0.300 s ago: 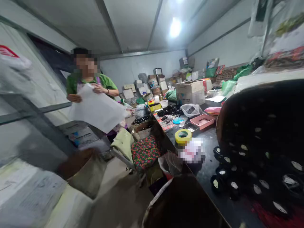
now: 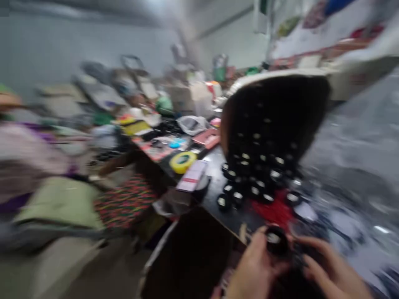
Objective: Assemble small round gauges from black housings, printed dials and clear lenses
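Both my hands are at the bottom edge of the blurred head view. My left hand (image 2: 254,270) is closed round a small round black item with a white label (image 2: 276,241), held just above the dark table (image 2: 215,166). My right hand (image 2: 330,268) curls its fingers over something dark beside it that I cannot make out. Just beyond my hands, a pile of several similar black labelled items (image 2: 255,182) spills from a large tipped dark container (image 2: 274,116) onto the table, over a red patch (image 2: 274,211).
A yellow tape roll (image 2: 183,162), a flat pink-and-white packet (image 2: 193,176) and pink trays (image 2: 207,138) lie further along the table. An open brown carton (image 2: 187,253) stands below the table edge. A flowered cushion (image 2: 126,201) and green cloth (image 2: 59,203) lie left. Boxes crowd the back.
The view has swung down and to the right, with heavy blur. My hands have come into view at the bottom. The person with the white sheet is now out of view.
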Available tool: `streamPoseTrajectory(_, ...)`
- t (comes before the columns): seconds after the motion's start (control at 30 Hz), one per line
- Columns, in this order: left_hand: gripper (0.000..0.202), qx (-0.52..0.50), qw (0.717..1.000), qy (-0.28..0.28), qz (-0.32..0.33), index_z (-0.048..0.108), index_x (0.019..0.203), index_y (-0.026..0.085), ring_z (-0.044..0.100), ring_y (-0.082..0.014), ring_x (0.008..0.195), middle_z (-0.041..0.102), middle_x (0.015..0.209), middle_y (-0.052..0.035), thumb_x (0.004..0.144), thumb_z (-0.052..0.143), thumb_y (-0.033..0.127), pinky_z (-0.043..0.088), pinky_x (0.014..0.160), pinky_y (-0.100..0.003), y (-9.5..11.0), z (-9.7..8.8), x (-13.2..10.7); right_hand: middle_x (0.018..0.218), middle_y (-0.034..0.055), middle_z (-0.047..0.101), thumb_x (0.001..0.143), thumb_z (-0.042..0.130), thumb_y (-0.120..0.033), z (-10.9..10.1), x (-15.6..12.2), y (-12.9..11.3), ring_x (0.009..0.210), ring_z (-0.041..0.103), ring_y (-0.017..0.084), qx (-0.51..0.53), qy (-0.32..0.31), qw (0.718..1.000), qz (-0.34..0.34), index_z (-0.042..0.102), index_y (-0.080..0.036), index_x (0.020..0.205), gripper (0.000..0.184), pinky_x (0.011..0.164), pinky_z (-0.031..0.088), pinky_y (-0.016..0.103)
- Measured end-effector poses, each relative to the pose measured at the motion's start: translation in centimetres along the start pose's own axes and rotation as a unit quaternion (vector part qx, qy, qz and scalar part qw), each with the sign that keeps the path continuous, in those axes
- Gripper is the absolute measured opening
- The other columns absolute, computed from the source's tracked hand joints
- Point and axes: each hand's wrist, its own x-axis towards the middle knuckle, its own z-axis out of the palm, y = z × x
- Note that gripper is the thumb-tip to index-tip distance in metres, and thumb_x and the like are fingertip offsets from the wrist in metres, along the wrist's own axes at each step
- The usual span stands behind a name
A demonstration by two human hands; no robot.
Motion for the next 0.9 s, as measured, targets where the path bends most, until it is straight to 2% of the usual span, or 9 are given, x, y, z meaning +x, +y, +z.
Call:
streamPoseTrajectory(0.03,0.033,-0.003,1.000,0.004,0.005,0.069,0.105,0.023,0.067,-0.0252,0.103,0.074,0.103,-0.0070,0.085,0.063,0.048,0.048,0.096,-0.043,-0.6,0.1,0.3,0.102,0.0037,0.070,0.090,0.055,-0.029,-0.9,-0.5,0.3,0.087,0.067,0.019,0.083,-0.054,0.994,0.054,0.060,-0.028,0.115,0.025,0.069,0.057,0.028)
streamPoseTrajectory(0.1,0.032,0.018,1.000,0.008,0.023,0.071,0.104,0.022,0.067,-0.0261,0.105,0.076,0.102,-0.0070,0.081,0.070,0.043,0.046,0.101,-0.042,-1.6,-0.2,1.0,0.102,0.0055,0.068,0.089,0.053,-0.025,-1.7,-0.8,0.9,0.087,0.067,0.019,0.222,-0.098,0.950,0.195,0.050,-0.026,0.128,0.040,0.070,0.056,0.030)
streamPoseTrajectory(0.2,0.036,0.038,0.999,0.013,-0.003,0.073,0.107,0.023,0.067,-0.0267,0.107,0.076,0.106,-0.0070,0.079,0.071,0.045,0.044,0.104,-0.041,-2.6,-1.5,1.8,0.086,0.0010,0.063,0.085,0.057,-0.026,-1.5,-0.5,1.7,0.071,0.061,0.015,0.304,-0.059,0.909,0.279,0.051,-0.024,0.124,0.040,0.062,0.050,0.026)
streamPoseTrajectory(0.3,0.038,0.052,0.998,0.021,-0.008,0.071,0.112,0.023,0.065,-0.0271,0.112,0.075,0.112,-0.0085,0.082,0.067,0.046,0.046,0.104,-0.042,-3.0,-2.3,2.0,0.084,-0.0001,0.060,0.084,0.060,-0.026,-1.3,-0.6,2.1,0.073,0.058,0.014,0.310,-0.038,0.906,0.285,0.057,-0.022,0.115,0.031,0.065,0.048,0.025)
streamPoseTrajectory(0.43,0.034,0.058,0.995,0.080,0.018,0.069,0.115,0.025,0.061,-0.0257,0.118,0.070,0.124,-0.0068,0.089,0.059,0.044,0.045,0.106,-0.044,-2.2,-2.3,2.6,0.085,-0.0002,0.063,0.087,0.059,-0.027,-1.1,-0.8,2.7,0.073,0.059,0.014,0.300,-0.048,0.910,0.282,0.060,-0.024,0.111,0.025,0.066,0.047,0.025)
streamPoseTrajectory(0.53,0.034,0.070,0.992,0.101,-0.019,0.068,0.118,0.024,0.063,-0.0263,0.114,0.069,0.125,-0.0079,0.089,0.059,0.041,0.043,0.107,-0.047,-1.9,-2.3,3.2,0.093,0.0011,0.068,0.089,0.058,-0.027,-1.1,-0.8,3.1,0.082,0.062,0.016,0.258,-0.046,0.929,0.260,0.066,-0.026,0.106,0.018,0.071,0.048,0.026)
streamPoseTrajectory(0.67,0.037,0.091,0.988,0.106,-0.073,0.070,0.116,0.025,0.058,-0.0297,0.122,0.065,0.131,-0.0079,0.084,0.066,0.043,0.040,0.109,-0.049,-2.5,-2.5,3.1,0.096,0.0008,0.067,0.093,0.053,-0.021,-0.8,-0.4,2.5,0.090,0.062,0.015,0.213,-0.048,0.959,0.178,0.070,-0.030,0.107,0.024,0.079,0.048,0.026)
streamPoseTrajectory(0.8,0.038,0.145,0.978,0.117,-0.090,0.071,0.113,0.034,0.043,-0.0262,0.137,0.062,0.136,-0.0002,0.078,0.072,0.046,0.028,0.117,-0.041,-3.4,-3.0,2.7,0.102,0.0022,0.064,0.092,0.050,-0.016,-0.2,0.1,1.3,0.095,0.061,0.015,0.186,-0.074,0.968,0.154,0.065,-0.027,0.109,0.025,0.085,0.048,0.027)
streamPoseTrajectory(0.9,0.036,0.220,0.971,0.072,-0.061,0.067,0.119,0.037,0.041,-0.0211,0.138,0.061,0.137,0.0035,0.084,0.066,0.045,0.023,0.119,-0.035,-3.4,-3.5,2.7,0.096,0.0012,0.063,0.090,0.054,-0.015,-0.1,0.4,0.9,0.091,0.061,0.015,0.157,-0.073,0.967,0.188,0.061,-0.024,0.096,0.012,0.082,0.048,0.027)
